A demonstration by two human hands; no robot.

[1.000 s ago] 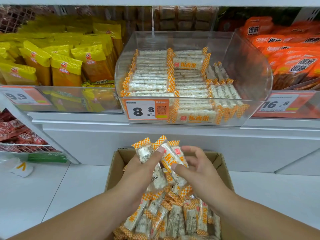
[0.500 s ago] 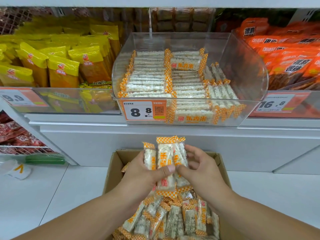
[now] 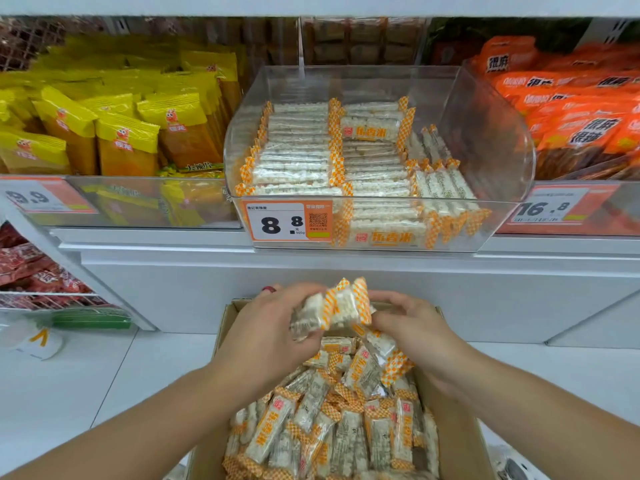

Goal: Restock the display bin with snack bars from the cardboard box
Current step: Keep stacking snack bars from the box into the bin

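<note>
Shop: price tags (image 3: pixel 289 221) on shelf (image 3: pixel 346 268), packaged snacks (image 3: pixel 124 140) in rows.

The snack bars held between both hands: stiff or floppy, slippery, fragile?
The snack bars likely stay fairly stiff: they stick out straight from the left hand and right hand. Glossy wrappers may slide against each other. The puffed-grain filling looks crushable.

Two hands (image 3: pixel 266 336), one box (image 3: pixel 457 441), one clear bin (image 3: pixel 485 140), three price tags (image 3: pixel 289 221). Three rows of bars (image 3: pixel 294 157) in bin; loose bars in box too many to count.
</note>
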